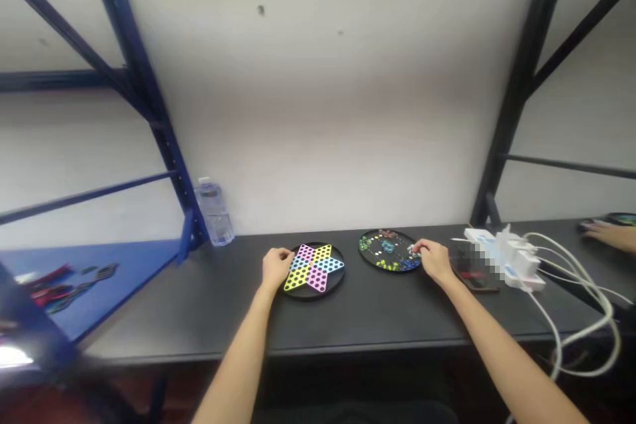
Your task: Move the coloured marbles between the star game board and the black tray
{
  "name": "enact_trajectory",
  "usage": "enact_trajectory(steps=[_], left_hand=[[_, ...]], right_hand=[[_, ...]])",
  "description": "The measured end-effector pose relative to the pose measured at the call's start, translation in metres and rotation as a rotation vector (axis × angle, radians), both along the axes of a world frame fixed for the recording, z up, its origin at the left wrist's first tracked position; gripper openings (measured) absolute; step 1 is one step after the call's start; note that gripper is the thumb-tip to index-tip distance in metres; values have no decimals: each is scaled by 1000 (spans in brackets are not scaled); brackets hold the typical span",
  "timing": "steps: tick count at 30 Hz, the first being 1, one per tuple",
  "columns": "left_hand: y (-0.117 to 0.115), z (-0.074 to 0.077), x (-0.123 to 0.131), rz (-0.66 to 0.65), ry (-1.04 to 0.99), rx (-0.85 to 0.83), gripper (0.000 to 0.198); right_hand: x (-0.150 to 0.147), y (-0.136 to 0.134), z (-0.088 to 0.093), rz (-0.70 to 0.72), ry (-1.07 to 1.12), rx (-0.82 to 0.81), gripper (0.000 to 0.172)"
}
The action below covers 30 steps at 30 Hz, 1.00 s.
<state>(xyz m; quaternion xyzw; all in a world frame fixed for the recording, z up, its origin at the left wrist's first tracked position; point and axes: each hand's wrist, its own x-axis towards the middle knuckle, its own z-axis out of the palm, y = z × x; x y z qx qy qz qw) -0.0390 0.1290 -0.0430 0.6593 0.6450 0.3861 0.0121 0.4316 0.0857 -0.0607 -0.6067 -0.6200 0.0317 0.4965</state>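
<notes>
A star-shaped Chinese checkers board (318,280) in pink, yellow and blue, dotted with dark holes, lies in a round black tray (334,288). My left hand (276,269) is at the left edge of this board, fingers curled together; what they hold, if anything, is hidden. To the right, a second round black tray (401,253) carries small coloured marbles (387,246), grouped by colour around its rim and at its centre. My right hand (432,260) reaches over that tray's right edge. Its fingers are pinched together beside whitish marbles (412,250); anything between the fingertips is too small to name.
A clear water bottle (214,212) stands against the wall at the back left. On the right lie a phone (479,286) and a white power strip (517,265) with looping cables (591,285). Another person's hand (611,235) rests at far right. Metal shelf posts (144,86) frame the table (358,324).
</notes>
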Motion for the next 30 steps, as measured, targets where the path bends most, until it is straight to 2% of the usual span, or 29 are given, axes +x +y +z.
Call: enact_trajectory(steps=[13,19,30], left_hand=[[-9,14,8,-20,-9,-64,21],[-7,12,6,-48,-47,-54,19],[-3,7,0,93,-159,-51,17]], right_hand=[[-2,-1,3,0,6,-5,30],[-2,1,3,-8,-1,-15,30],[-2,2,1,6,-19,-5,30]])
